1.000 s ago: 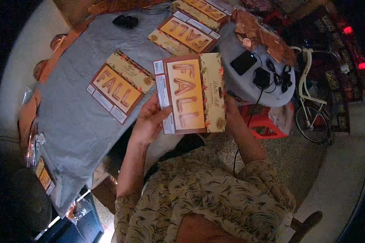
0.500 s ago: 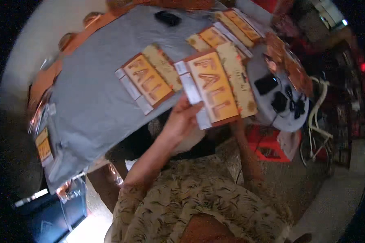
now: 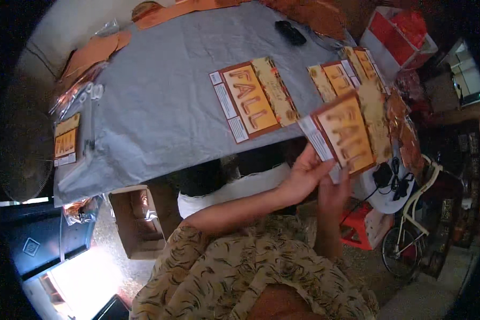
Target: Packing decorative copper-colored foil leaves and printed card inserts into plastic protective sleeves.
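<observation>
My left hand (image 3: 307,175) pinches the lower left edge of a printed card (image 3: 348,133), with thumb in front and fingers behind. This card has orange-yellow and cream panels, balloon-style lettering and a white side strip; motion smears it a little. It is raised above the table's front right edge. My right hand (image 3: 335,193) is at the card's lower edge, blurred, and its grip cannot be made out. A matching card (image 3: 246,101) lies flat on the grey-covered table (image 3: 160,106), left of the held one. More such cards (image 3: 338,77) lie beyond it at the right.
Another card (image 3: 66,141) lies at the table's left end. A black object (image 3: 290,33) rests at the back. Black cables (image 3: 392,178) sit on a round stool (image 3: 381,200) to the right, above a red crate (image 3: 357,229). A bicycle (image 3: 405,240) and an open cardboard box (image 3: 138,224) stand lower down.
The view has swung, so the table's things appear farther right. The held card has moved right and tilted the other way. My right hand, mostly behind the card before, now shows at its lower edge.
</observation>
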A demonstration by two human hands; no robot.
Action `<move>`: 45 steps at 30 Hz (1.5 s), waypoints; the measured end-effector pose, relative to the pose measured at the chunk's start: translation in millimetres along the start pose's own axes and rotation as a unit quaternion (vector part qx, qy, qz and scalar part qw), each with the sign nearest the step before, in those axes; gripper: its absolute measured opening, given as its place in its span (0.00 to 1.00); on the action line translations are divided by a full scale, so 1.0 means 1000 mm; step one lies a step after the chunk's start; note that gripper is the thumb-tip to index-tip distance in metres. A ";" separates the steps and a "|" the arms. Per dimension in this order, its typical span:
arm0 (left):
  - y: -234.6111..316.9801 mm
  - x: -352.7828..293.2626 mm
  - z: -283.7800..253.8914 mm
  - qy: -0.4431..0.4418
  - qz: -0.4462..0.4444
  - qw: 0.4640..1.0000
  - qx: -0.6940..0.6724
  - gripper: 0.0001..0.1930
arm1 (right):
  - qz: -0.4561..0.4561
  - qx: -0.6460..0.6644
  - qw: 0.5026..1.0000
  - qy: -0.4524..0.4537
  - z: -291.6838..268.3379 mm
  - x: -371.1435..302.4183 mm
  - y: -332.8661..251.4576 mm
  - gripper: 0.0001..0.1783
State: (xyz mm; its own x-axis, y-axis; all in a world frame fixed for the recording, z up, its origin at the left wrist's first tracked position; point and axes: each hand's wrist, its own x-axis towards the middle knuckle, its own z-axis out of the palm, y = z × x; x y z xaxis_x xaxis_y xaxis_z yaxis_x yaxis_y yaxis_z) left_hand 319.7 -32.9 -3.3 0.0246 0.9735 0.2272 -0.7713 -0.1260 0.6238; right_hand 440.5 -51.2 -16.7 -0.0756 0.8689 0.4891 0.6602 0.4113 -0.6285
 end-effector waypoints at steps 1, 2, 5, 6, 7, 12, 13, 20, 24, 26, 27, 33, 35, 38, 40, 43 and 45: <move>0.002 -0.001 -0.008 -0.046 -0.073 0.996 -0.020 0.28 | 0.162 0.305 0.934 0.089 -0.005 0.011 0.005 0.27; 0.021 0.003 -0.005 -0.050 -0.075 0.996 -0.026 0.28 | 0.304 0.568 0.746 0.170 -0.014 0.019 0.015 0.28; 0.085 0.015 -0.022 -0.117 -0.080 0.971 0.192 0.29 | 0.242 0.527 0.810 0.088 -0.061 0.020 0.058 0.28; 0.100 0.027 -0.042 -0.122 -0.094 0.959 0.237 0.29 | 0.242 0.520 0.814 0.098 -0.068 0.020 0.055 0.28; 0.123 0.038 -0.062 -0.120 -0.106 0.944 0.289 0.30 | 0.276 0.474 0.828 0.112 -0.073 0.024 0.046 0.28; 0.199 0.115 -0.155 -0.005 0.068 0.489 0.869 0.30 | 0.301 0.540 0.785 0.039 -0.045 0.019 0.051 0.28; 0.190 0.127 -0.160 -0.008 0.046 0.428 0.903 0.30 | 0.346 0.580 0.736 0.049 -0.029 0.019 0.043 0.27; 0.187 0.180 -0.154 -0.070 -0.175 0.459 0.868 0.39 | 0.352 0.653 0.666 -0.079 0.025 0.015 -0.001 0.25; 0.198 0.179 -0.177 -0.153 -0.178 0.470 0.851 0.38 | 0.302 0.653 0.687 -0.107 0.043 0.014 -0.016 0.27; 0.202 0.166 -0.177 -0.149 -0.124 0.625 0.756 0.30 | 0.318 0.647 0.685 -0.106 0.041 0.020 -0.035 0.27; 0.204 0.157 -0.173 -0.154 -0.122 0.623 0.757 0.30 | 0.336 0.640 0.682 -0.107 0.040 0.023 -0.041 0.27; 0.206 0.084 -0.111 0.068 -0.147 0.889 0.427 0.21 | 0.185 0.587 0.786 -0.066 0.052 0.066 -0.042 0.24; 0.203 0.068 -0.138 0.095 -0.132 0.920 0.358 0.24 | 0.133 0.533 0.834 -0.054 0.058 0.091 -0.039 0.23; 0.202 0.047 -0.165 0.007 -0.038 0.974 0.224 0.26 | 0.008 0.442 0.892 -0.092 0.062 0.129 -0.041 0.21; 0.202 0.049 -0.159 0.031 -0.035 0.982 0.182 0.29 | 0.033 0.440 0.892 -0.097 0.073 0.140 -0.033 0.20; 0.209 0.043 -0.162 0.046 -0.035 0.994 0.091 0.40 | 0.057 0.430 0.889 -0.145 0.078 0.148 -0.016 0.19; 0.237 0.027 -0.191 0.052 -0.020 0.992 0.118 0.48 | 0.055 0.426 0.883 -0.187 0.082 0.154 -0.019 0.18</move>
State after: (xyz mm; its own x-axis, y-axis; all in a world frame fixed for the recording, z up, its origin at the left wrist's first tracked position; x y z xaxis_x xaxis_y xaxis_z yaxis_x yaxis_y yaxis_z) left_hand 16.4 -0.2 8.2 -0.0225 0.9914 0.1287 -0.6011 -0.1163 0.7907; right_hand 354.7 97.4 21.0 -0.3937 0.8810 0.2625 -0.1111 0.2378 -0.9649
